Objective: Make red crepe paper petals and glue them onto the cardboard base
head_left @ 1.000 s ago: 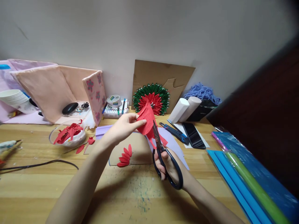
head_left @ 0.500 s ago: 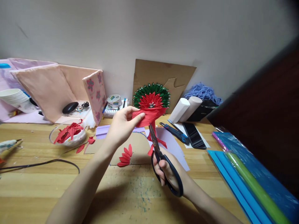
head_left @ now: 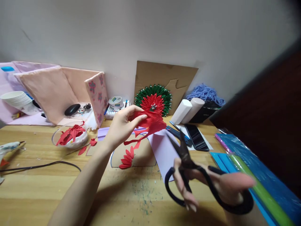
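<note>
My left hand [head_left: 127,124] pinches a folded piece of red crepe paper [head_left: 154,121] above the table, and a thin red strip trails below it. Black-handled scissors [head_left: 185,153] are in my right hand [head_left: 211,183], fingers through the loops, blades spread and apart from the paper. The right hand is blurred by motion. Under the left hand lies a cardboard piece [head_left: 143,155] with a small fan of red paper petals [head_left: 127,159] on it. Behind the crepe paper, a red and green paper flower [head_left: 153,99] stands against a cardboard sheet [head_left: 162,73].
At left are a clear bowl of red scraps [head_left: 70,136], a glue gun [head_left: 10,147] and a black cord [head_left: 47,164]. A phone [head_left: 197,138], a utility knife [head_left: 180,135] and purple paper [head_left: 162,150] lie to the right. Blue and green packaged rolls [head_left: 254,179] line the right edge.
My right hand has moved right and nearer to me with the scissors, whose blades have spread. The red paper has tilted in my left hand, and its strip now hangs to the left.
</note>
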`<state>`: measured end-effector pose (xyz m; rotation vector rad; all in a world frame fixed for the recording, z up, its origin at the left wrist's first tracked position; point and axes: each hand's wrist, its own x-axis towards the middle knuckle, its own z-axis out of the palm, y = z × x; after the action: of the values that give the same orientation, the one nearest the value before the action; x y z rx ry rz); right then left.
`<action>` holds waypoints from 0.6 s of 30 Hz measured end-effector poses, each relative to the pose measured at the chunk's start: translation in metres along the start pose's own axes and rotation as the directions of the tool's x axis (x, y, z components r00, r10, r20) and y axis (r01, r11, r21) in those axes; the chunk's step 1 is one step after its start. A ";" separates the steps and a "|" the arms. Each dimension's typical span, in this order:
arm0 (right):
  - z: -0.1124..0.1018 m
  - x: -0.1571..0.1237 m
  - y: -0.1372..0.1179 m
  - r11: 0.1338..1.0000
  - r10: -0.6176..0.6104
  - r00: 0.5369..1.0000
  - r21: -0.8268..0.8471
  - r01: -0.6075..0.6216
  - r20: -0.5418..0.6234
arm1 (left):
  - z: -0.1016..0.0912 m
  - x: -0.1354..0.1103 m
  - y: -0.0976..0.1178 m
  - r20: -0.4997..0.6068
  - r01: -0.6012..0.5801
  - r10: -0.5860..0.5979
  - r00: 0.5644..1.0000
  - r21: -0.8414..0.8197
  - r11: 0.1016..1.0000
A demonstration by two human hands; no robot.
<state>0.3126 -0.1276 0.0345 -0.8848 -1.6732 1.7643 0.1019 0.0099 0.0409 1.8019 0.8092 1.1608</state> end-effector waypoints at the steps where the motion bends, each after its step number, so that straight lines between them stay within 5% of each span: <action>1: -0.004 0.000 0.000 0.999 -0.003 0.998 0.043 0.005 -0.056 | -0.001 0.000 0.001 0.026 -0.004 0.004 1.000 -0.008 1.000; 8: -0.008 0.016 0.024 0.995 0.069 0.998 0.068 -0.069 0.003 | 0.005 -0.003 0.008 0.151 0.056 -0.033 0.988 -0.152 0.987; 18: -0.004 0.023 0.033 0.996 0.059 0.995 0.066 -0.055 -0.074 | 0.008 0.001 0.004 0.116 0.131 -0.112 0.987 -0.182 0.974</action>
<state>0.3033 -0.1101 -0.0007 -0.9671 -1.5492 1.7887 0.1104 0.0063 0.0431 1.6194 0.7128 1.0194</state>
